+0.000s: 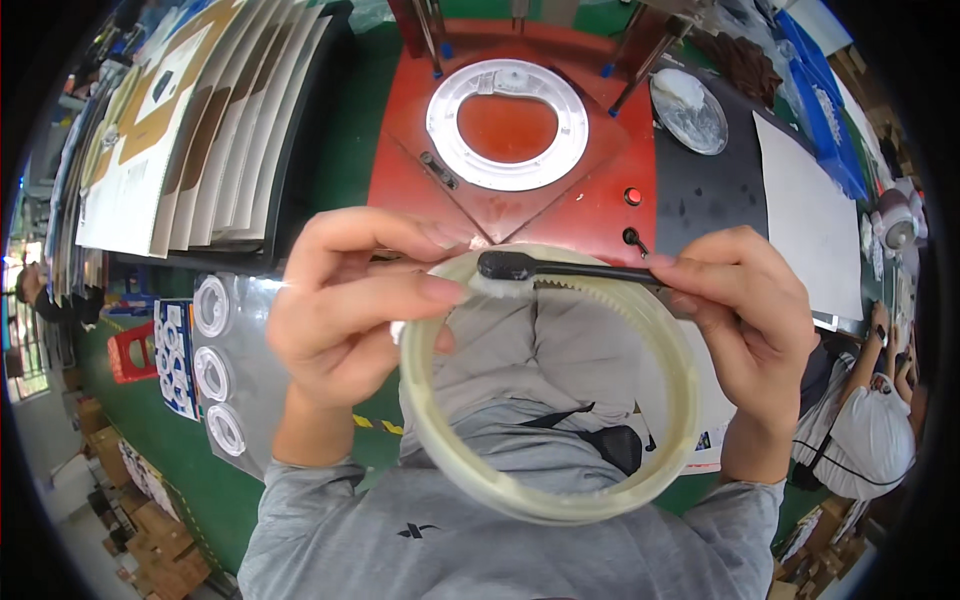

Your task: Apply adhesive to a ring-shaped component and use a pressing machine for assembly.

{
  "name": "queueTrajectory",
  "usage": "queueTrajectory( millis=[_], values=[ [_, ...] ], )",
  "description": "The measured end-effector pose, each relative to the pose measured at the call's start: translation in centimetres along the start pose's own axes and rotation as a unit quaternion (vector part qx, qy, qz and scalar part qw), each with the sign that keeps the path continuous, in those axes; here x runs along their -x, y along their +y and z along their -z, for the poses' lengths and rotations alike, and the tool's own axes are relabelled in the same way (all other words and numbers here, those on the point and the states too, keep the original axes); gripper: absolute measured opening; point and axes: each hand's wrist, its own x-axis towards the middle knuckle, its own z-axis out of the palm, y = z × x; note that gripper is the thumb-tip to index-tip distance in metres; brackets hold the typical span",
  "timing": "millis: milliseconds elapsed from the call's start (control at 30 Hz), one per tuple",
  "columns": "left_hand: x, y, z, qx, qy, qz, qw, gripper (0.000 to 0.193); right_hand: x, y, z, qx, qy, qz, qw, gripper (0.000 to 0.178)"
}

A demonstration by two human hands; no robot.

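ring point(683, 400) sits partly behind black brush point(575, 269), white frame point(512, 176) beyond.

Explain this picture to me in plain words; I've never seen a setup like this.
There's no robot here: just a person's two bare hands. The single picture comes from a wide camera on their head, looking down, so straight edges curve. The left hand grips a cream ring held above the lap. The right hand holds a black brush, its head at the ring's far edge. Beyond, a white ring-shaped plate lies on a red surface.
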Motion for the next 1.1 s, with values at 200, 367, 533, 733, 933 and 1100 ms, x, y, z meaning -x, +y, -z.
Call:
queueTrajectory(
  millis=[200, 367, 533, 733, 933, 1100],
  values=[
    [0.5, 1.4, 1.5, -0.043, -0.005, 0.032, 0.999, 0.039, 0.2, -4.5, 3.0, 0.182, -0.082, -0.012, 0.980, 0.029],
    [-1.6, 3.0, 1.8, -0.163, -0.179, -0.036, 0.970, 0.030, -0.4, -8.9, 4.7, 0.300, -0.186, -0.031, 0.935, 0.029],
    [-2.2, 3.5, -0.2, -0.186, -0.279, -0.153, 0.930, 0.033, -0.2, -7.2, 6.1, 0.151, -0.287, -0.068, 0.944, 0.028],
    [-2.2, 3.6, 0.0, -0.228, -0.309, -0.202, 0.901, 0.029, 0.5, 0.8, 7.5, -0.175, -0.282, -0.108, 0.937, 0.034],
    [-2.0, 3.0, 2.0, -0.248, -0.227, -0.093, 0.937, 0.040, 4.2, 10.6, 7.5, -0.202, 0.162, -0.296, 0.919, 0.036],
    [-1.5, 2.9, 2.0, -0.269, -0.157, -0.026, 0.950, 0.042, 5.4, 18.8, 3.1, 0.061, 0.266, -0.285, 0.919, 0.024]
  ],
)
